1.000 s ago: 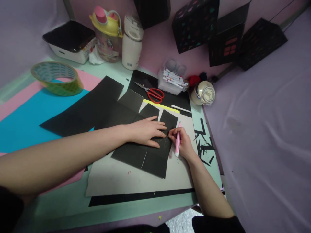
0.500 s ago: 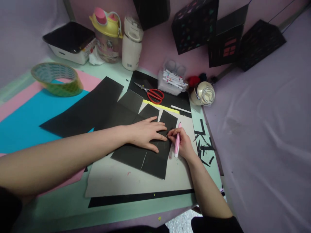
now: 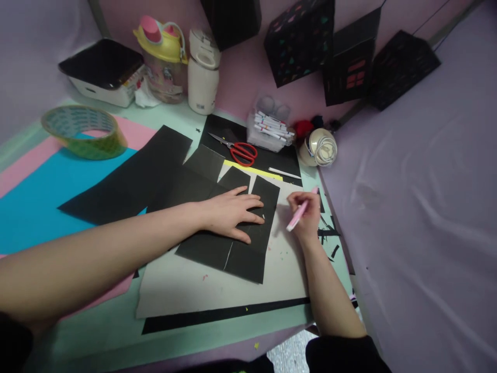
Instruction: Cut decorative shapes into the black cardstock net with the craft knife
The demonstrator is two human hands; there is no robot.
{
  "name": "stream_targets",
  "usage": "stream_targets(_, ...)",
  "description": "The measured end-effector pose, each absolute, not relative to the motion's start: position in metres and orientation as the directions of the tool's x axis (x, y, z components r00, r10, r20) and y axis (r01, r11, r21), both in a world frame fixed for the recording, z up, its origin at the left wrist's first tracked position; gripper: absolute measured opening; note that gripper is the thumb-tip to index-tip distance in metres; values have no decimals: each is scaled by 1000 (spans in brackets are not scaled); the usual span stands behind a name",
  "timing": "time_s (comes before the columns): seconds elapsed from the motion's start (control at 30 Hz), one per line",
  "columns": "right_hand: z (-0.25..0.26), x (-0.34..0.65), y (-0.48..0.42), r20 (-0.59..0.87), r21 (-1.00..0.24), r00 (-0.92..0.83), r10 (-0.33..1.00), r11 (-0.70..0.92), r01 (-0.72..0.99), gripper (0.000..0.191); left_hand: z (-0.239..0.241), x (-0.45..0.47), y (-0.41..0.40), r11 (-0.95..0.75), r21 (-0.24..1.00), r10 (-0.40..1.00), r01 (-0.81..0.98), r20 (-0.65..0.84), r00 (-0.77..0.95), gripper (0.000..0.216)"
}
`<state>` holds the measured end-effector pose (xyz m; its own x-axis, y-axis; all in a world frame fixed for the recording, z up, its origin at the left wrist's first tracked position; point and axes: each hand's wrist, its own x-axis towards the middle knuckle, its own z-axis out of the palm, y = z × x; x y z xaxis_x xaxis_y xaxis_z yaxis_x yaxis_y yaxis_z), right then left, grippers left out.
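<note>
The left hand [image 3: 229,213] lies flat, fingers spread, on the card [image 3: 248,261] beneath it, over the board [image 3: 289,272]; that broad hold should steady things. The right hand [image 3: 308,215], just off the card's edge, curls round a pink pen [image 3: 298,216]. For neat work, bring the pen in lightly, clear of the left hand's fingers.

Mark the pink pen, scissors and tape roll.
Pink pen [image 3: 298,214], head view: on the barrel.
Scissors [image 3: 230,145], head view: near the pivot.
Tape roll [image 3: 95,147], head view: front outer wall.
</note>
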<state>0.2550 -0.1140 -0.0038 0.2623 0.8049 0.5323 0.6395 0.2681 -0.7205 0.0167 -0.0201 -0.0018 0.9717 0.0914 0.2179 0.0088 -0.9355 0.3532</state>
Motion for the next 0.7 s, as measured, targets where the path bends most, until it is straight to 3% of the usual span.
stream_targets(0.07,2,272,-113,595,-726,487,639,167,668,21,-2,16,-20,-938,346,86,9,207,974,57)
stream_targets(0.13,5,288,-114,527,-775,616,586,34,631,21,-1,16,-20,-942,336,89,19,195,977,60)
stream_targets(0.23,4,298,-117,386,-885,713,586,16,466,15,-1,17,-19,-947,319,104,43,176,979,65)
stream_targets(0.37,7,281,-122,225,-935,561,797,14,355,23,-1,18,-19,-950,302,136,85,152,979,70)
stream_targets(0.47,11,258,-129,152,-910,388,909,-24,413,32,-1,18,-19,-952,293,141,93,146,979,72)
stream_targets(0.57,11,239,-135,106,-891,274,956,-31,453,25,0,18,-20,-953,286,144,99,142,979,72)
stream_targets(0.7,4,228,-135,159,-872,286,945,-1,490,12,2,19,-20,-954,282,146,104,135,980,72)
